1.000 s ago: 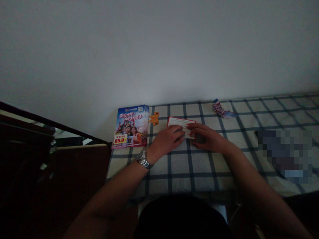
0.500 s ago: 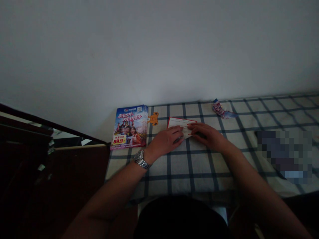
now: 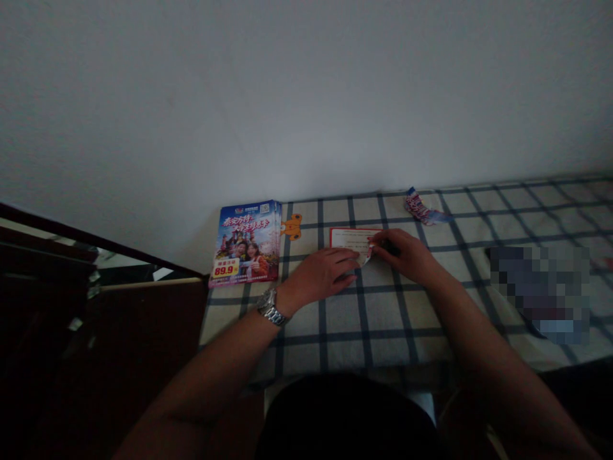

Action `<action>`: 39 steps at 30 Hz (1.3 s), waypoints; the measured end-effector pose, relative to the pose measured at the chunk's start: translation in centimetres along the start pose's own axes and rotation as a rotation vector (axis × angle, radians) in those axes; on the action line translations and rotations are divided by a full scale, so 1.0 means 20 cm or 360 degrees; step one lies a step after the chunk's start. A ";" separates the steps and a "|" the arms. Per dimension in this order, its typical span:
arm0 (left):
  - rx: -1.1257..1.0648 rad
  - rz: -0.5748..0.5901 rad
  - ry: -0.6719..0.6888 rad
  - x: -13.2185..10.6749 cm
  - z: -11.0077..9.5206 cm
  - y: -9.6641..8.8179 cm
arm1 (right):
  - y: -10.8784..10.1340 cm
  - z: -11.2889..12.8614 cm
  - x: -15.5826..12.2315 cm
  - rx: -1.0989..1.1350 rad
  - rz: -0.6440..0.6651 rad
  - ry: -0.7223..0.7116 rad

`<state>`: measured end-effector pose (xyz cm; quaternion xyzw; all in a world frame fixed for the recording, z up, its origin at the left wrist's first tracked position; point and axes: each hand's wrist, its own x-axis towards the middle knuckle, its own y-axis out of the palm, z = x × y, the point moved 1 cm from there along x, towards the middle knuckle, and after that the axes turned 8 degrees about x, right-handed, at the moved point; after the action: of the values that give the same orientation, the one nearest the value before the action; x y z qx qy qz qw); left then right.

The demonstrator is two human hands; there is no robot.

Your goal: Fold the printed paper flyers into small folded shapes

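Observation:
A small sheet of paper [image 3: 352, 238], white with printed lines and a red edge along its top, lies on the checked tablecloth in front of me. My left hand [image 3: 325, 273] rests flat over its lower left part, fingers stretched out and a metal watch [image 3: 272, 308] on the wrist. At the sheet's right side, my right hand [image 3: 398, 251] pinches the edge between thumb and fingers. That edge is lifted and bent over, showing a strip of red and white. The sheet's lower part is partly hidden under the left fingers.
A stack of colourful flyers [image 3: 246, 246] stands at the table's left end, beside an orange bear figure [image 3: 292, 227]. Crumpled, printed paper [image 3: 420, 207] lies at the back right. A blurred-out item [image 3: 541, 294] is farther right. A wall [image 3: 335, 96] rises behind the checked tablecloth [image 3: 335, 332].
My right hand has drawn the sheet's right edge up into a fold. The sheet now sits slightly more to the right and its angle has changed. My left hand stays on it.

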<state>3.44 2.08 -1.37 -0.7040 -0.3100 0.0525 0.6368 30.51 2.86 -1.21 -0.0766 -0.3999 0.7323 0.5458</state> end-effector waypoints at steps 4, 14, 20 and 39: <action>0.0017 -0.0014 0.0027 0.00 0.00 0.01 | 0.03 0.00 0.01 -0.0097 -0.0062 0.0016; 0.0069 -0.0005 0.0064 0.01 -0.02 -0.02 | 0.07 0.02 0.04 -0.0170 -0.0141 -0.0007; 0.0102 0.0038 0.0048 0.02 -0.02 -0.02 | 0.09 0.00 0.05 -0.0198 -0.0112 -0.0072; 0.0122 0.0075 0.0040 0.01 -0.04 -0.02 | 0.10 0.00 0.04 -0.0286 -0.0147 -0.0153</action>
<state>3.90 1.46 -0.69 -0.6868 -0.2831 0.0703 0.6657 28.78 3.46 -2.28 -0.0717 -0.4927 0.6705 0.5500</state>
